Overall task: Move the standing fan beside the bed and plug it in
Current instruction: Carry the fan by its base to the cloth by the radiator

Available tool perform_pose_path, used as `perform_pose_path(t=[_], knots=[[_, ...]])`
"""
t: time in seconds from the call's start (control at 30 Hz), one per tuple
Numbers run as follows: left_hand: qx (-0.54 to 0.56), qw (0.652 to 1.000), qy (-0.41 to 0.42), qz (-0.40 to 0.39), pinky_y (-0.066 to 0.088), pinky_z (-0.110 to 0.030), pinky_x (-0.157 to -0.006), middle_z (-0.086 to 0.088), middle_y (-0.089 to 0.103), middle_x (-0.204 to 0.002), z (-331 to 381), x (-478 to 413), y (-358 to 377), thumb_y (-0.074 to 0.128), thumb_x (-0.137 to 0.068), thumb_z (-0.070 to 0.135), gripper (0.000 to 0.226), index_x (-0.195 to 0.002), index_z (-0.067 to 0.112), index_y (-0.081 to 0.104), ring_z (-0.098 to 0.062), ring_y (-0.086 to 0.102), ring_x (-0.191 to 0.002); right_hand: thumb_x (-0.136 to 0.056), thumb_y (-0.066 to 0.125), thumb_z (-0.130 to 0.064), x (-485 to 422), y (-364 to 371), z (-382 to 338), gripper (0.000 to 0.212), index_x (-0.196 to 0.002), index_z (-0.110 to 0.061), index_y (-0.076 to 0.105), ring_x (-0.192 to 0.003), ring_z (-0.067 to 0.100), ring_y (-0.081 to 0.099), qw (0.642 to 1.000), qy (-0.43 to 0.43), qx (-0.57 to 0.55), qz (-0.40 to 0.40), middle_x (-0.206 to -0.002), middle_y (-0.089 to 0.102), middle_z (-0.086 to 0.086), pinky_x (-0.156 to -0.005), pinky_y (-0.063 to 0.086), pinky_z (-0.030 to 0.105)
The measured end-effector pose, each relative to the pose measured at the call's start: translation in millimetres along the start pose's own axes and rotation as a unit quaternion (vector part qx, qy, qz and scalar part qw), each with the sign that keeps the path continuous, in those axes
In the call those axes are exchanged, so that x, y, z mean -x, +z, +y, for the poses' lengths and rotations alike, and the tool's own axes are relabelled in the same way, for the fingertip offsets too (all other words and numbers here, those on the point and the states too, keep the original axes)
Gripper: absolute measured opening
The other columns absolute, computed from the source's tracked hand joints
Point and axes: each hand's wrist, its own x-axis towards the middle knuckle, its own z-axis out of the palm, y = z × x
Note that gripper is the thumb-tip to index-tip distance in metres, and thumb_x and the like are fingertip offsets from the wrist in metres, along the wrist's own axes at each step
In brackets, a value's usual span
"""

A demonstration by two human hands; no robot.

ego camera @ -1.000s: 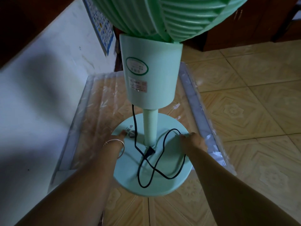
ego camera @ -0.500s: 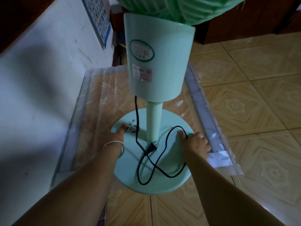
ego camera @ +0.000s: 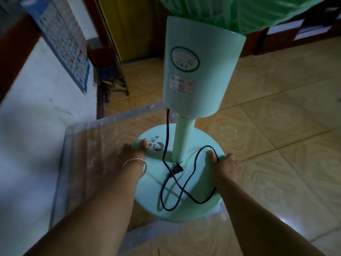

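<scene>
The standing fan [ego camera: 201, 74] fills the middle of the view, its pale green round base [ego camera: 177, 204] sitting partly on the tiled floor [ego camera: 276, 126] and partly over a plastic-wrapped flat mat [ego camera: 88, 163] lying along the white wall [ego camera: 27, 145] at nine o'clock. The left hand [ego camera: 132, 150], with a thin bangle [ego camera: 134, 161] at the wrist, is closed over the base rim at about ten o'clock, thumb on top; the right hand [ego camera: 227, 167] clamps the rim at about three o'clock, thumb resting beside the black cord [ego camera: 184, 193]. Holding low on opposite sides probably keeps the tall, top-heavy fan balanced while it is shifted. The cord hangs from the motor housing, loops loosely over the base, and its plug [ego camera: 177, 169] lies at the foot of the pole [ego camera: 182, 139], so it is clearly not yet connected. On the housing sit a green oval sticker [ego camera: 185, 59] and a smaller rating label [ego camera: 181, 84]; a round logo [ego camera: 157, 145] marks the base, but the writing on all three is too blurred to read. A chart poster [ego camera: 62, 43] hangs at eleven o'clock.
</scene>
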Motion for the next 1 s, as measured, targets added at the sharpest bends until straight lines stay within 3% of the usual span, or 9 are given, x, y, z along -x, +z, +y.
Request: perform_pose_path(t=[0.23,0.37,0.5,0.73,1.0], knots=[[-0.029,0.997,0.062,-0.032,0.035,-0.039,-0.108,-0.021,0.047,-0.144,177,70,14,0.041,-0.083,0.068,0.082,-0.136,0.005,0.046,-0.036,0.044,-0.134,-0.084,0.045,-0.064,-75,-163,-40,0.072,-0.123,-0.004,0.053,-0.119,0.040,0.050,0.999,0.022,-0.024,0.043,-0.126,0.054,0.021,-0.097,0.043,0.048],[0.006,0.996,0.084,-0.021,0.038,-0.043,-0.106,-0.021,0.051,-0.141,304,105,50,0.046,-0.078,0.070,0.084,-0.131,0.006,0.051,-0.038,0.047,-0.131,-0.082,0.048,-0.064,-153,-268,-65,0.072,-0.122,-0.004,0.055,-0.116,0.041,0.053,0.996,0.019,-0.065,0.057,-0.123,0.058,0.020,-0.094,0.047,0.047],[-0.001,0.993,0.107,-0.040,0.041,-0.043,-0.102,-0.019,0.049,-0.143,427,144,101,0.046,-0.078,0.069,0.085,-0.134,0.006,0.049,-0.039,0.047,-0.130,-0.083,0.049,-0.059,-231,-372,-73,0.066,-0.121,-0.005,0.057,-0.117,0.038,0.052,0.992,0.025,-0.087,0.092,-0.121,0.059,0.019,-0.093,0.045,0.043],[-0.003,0.985,0.142,-0.093,0.045,-0.043,-0.098,-0.018,0.052,-0.141,619,190,200,0.049,-0.079,0.066,0.082,-0.134,0.006,0.049,-0.036,0.052,-0.127,-0.084,0.050,-0.060,-365,-513,-82,0.072,-0.125,-0.002,0.054,-0.125,0.039,0.043,0.981,0.069,-0.103,0.151,-0.129,0.054,0.023,-0.097,0.042,0.046],[0.022,0.960,0.211,-0.181,0.037,-0.045,-0.109,-0.019,0.037,-0.151,858,190,321,0.052,-0.080,0.062,0.086,-0.143,0.005,0.037,-0.037,0.037,-0.138,-0.084,0.047,-0.063,-551,-650,-128,0.075,-0.127,-0.001,0.052,-0.122,0.039,0.043,0.964,0.109,-0.138,0.202,-0.129,0.051,0.023,-0.096,0.042,0.048]])
